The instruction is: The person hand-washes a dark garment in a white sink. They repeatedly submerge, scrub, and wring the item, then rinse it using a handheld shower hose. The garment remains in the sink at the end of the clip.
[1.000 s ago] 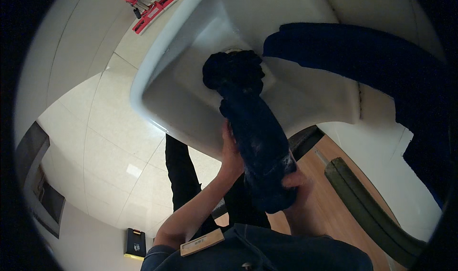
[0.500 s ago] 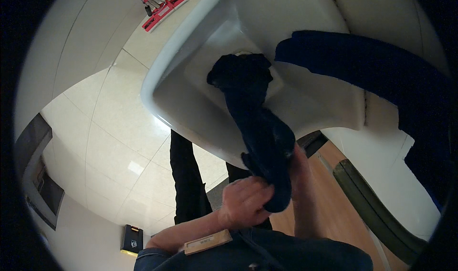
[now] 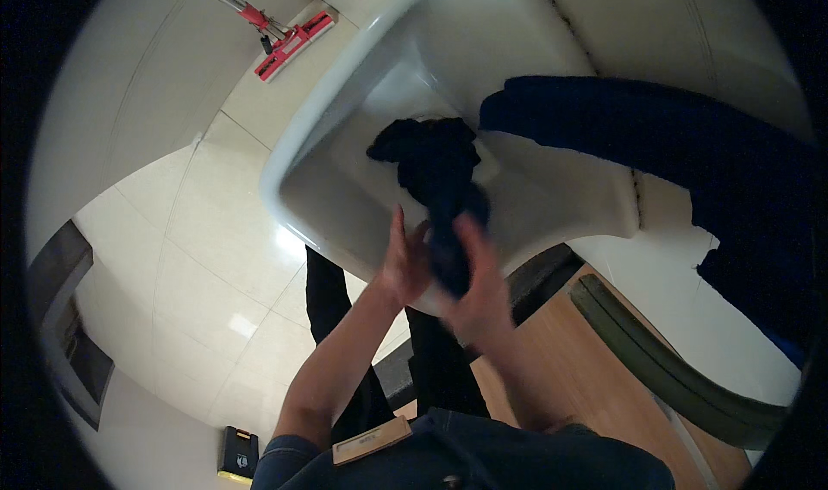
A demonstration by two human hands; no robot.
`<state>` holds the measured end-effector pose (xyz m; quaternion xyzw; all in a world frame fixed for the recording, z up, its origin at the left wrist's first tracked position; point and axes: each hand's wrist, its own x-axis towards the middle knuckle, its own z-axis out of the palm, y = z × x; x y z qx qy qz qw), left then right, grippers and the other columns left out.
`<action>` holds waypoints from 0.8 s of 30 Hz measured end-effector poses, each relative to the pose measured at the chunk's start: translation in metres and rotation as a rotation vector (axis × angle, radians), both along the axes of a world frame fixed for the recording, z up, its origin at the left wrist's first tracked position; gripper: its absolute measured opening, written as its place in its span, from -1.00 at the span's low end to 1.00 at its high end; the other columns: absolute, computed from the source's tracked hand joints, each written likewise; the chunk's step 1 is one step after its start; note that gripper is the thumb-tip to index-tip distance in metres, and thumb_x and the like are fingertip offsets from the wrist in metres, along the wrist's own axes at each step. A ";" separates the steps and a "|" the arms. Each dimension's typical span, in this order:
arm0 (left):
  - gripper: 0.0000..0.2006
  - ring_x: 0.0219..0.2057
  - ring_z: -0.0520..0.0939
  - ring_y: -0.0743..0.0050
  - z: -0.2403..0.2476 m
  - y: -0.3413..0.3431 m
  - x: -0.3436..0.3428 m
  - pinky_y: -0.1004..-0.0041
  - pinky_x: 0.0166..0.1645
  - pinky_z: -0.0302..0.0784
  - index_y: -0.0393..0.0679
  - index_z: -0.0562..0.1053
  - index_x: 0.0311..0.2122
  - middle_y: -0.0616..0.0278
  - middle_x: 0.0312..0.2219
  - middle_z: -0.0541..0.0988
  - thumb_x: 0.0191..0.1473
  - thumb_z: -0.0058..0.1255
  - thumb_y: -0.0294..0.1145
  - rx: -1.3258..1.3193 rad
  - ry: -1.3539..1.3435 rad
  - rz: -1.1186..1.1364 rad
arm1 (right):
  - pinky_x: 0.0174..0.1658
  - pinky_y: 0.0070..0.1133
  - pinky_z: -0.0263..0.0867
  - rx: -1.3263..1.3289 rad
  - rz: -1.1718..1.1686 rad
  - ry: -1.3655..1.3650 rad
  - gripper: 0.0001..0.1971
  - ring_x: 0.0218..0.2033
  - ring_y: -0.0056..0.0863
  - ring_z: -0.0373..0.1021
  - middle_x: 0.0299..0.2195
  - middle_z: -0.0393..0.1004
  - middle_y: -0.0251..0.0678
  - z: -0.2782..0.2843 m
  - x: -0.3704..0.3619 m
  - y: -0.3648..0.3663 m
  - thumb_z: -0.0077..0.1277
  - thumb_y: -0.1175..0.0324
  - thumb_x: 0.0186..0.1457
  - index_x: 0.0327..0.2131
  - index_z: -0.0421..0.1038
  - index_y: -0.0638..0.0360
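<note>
A dark blue cloth lies bunched in the white basin, and its near part comes toward me between my hands. My left hand is beside the cloth on its left, with thumb and forefinger stretched apart. On the other side, my right hand is bent round the near end of the cloth; motion blurs its fingers. The drain area is mostly covered by the far, crumpled part of the cloth.
A large dark blue fabric piece hangs over the basin's right side. A red mop head rests on the tiled floor at the far left. A curved olive-green padded edge is at the right, and a black case is at the lower left.
Both hands have moved forward over the basin's near rim, bringing the cloth's near end with them. My left hand has loosened from a closed grip and its fingers have spread.
</note>
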<state>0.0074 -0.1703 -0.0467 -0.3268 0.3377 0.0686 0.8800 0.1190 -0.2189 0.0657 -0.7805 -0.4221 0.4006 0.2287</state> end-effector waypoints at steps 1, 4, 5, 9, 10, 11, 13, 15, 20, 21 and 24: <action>-0.39 -0.01 0.40 0.06 -0.012 0.000 0.004 0.24 0.11 0.29 -0.19 0.19 0.10 0.07 -0.10 0.44 0.01 0.00 -0.07 0.059 -0.015 0.036 | 0.14 -0.25 0.09 -0.216 0.147 -0.060 -0.31 0.04 -0.02 0.23 0.06 0.17 0.05 0.010 -0.022 -0.014 0.11 0.32 -0.17 0.12 0.15 -0.01; -0.50 -0.03 0.41 0.09 -0.027 -0.005 0.027 0.24 0.07 0.31 -0.19 0.25 0.04 0.07 -0.12 0.44 0.05 -0.07 -0.11 0.205 0.068 0.115 | 0.04 -0.30 0.20 -0.088 0.168 -0.134 -0.43 -0.03 -0.13 0.31 -0.06 0.33 0.00 -0.025 -0.039 -0.031 0.15 0.11 -0.17 -0.02 0.32 0.04; -0.55 -0.07 0.43 0.14 -0.024 -0.013 0.032 0.27 0.03 0.35 -0.18 0.28 0.00 0.09 -0.14 0.45 0.04 -0.05 -0.17 0.222 0.190 0.111 | -0.02 -0.35 0.27 -0.172 0.174 -0.251 -0.43 -0.05 -0.20 0.34 -0.11 0.37 -0.02 -0.062 -0.020 -0.021 0.17 0.03 -0.18 -0.07 0.35 0.04; -0.63 -0.14 0.48 0.25 -0.038 -0.014 0.052 0.30 -0.03 0.42 -0.17 0.33 -0.06 0.12 -0.16 0.46 0.07 -0.10 -0.20 0.598 0.475 -0.060 | -0.20 -0.32 0.35 -0.146 -0.372 0.000 -0.55 -0.24 -0.14 0.42 -0.27 0.44 -0.04 -0.098 0.039 0.051 0.19 0.06 -0.22 -0.24 0.40 0.04; -0.59 -0.11 0.47 0.23 -0.087 -0.025 0.018 0.28 0.01 0.39 -0.17 0.31 -0.03 0.11 -0.13 0.44 0.09 -0.13 -0.14 0.867 0.400 -0.074 | -0.22 -0.34 0.35 -0.050 -0.270 -0.079 -0.57 -0.28 -0.17 0.44 -0.32 0.47 -0.06 -0.100 0.019 0.062 0.19 0.05 -0.22 -0.29 0.41 0.08; -0.56 -0.09 0.46 0.22 -0.076 -0.019 0.023 0.27 0.05 0.36 -0.20 0.30 -0.02 0.09 -0.11 0.43 0.09 -0.15 -0.10 0.606 0.343 -0.004 | -0.22 -0.34 0.36 0.008 -0.225 -0.106 -0.57 -0.29 -0.14 0.44 -0.33 0.48 -0.06 -0.098 0.012 0.047 0.18 0.05 -0.21 -0.30 0.40 0.12; -0.52 -0.07 0.45 0.22 -0.061 -0.015 0.022 0.26 0.09 0.34 -0.24 0.29 -0.01 0.08 -0.10 0.41 0.08 -0.16 -0.08 0.306 0.116 0.189 | -0.23 -0.35 0.36 0.126 -0.121 -0.132 -0.57 -0.33 -0.09 0.44 -0.37 0.49 -0.07 -0.069 -0.018 0.012 0.17 0.07 -0.18 -0.33 0.40 0.20; -0.53 -0.07 0.45 0.23 -0.080 -0.024 0.016 0.27 0.08 0.34 -0.25 0.29 -0.01 0.10 -0.09 0.42 0.07 -0.14 -0.11 0.256 -0.301 0.416 | -0.24 -0.37 0.36 0.107 -0.198 -0.069 -0.57 -0.33 -0.12 0.45 -0.39 0.49 -0.06 -0.078 -0.009 0.024 0.17 0.06 -0.18 -0.32 0.41 0.19; -0.67 -0.16 0.50 0.28 -0.043 -0.010 0.053 0.32 -0.02 0.41 -0.17 0.37 -0.08 0.16 -0.17 0.49 0.15 -0.25 -0.20 0.445 0.457 0.060 | -0.23 -0.42 0.36 -0.109 -0.429 0.059 -0.51 -0.32 -0.18 0.46 -0.36 0.51 -0.10 -0.134 0.052 0.036 0.16 -0.05 -0.20 -0.26 0.41 0.09; -0.67 -0.16 0.49 0.28 -0.067 -0.009 0.029 0.32 -0.03 0.42 -0.17 0.37 -0.09 0.17 -0.17 0.48 0.15 -0.25 -0.20 0.448 0.393 0.070 | -0.22 -0.43 0.35 -0.053 -0.372 0.058 -0.52 -0.32 -0.21 0.45 -0.36 0.49 -0.12 -0.121 0.022 0.030 0.19 -0.01 -0.21 -0.28 0.41 0.11; -0.66 -0.14 0.48 0.28 -0.117 -0.032 -0.013 0.30 -0.01 0.41 -0.19 0.38 -0.12 0.20 -0.17 0.47 0.12 -0.23 -0.16 0.478 -0.053 0.233 | -0.19 -0.47 0.32 0.038 -0.284 0.029 -0.55 -0.32 -0.30 0.42 -0.35 0.45 -0.19 -0.076 -0.024 0.009 0.23 0.05 -0.22 -0.30 0.40 0.14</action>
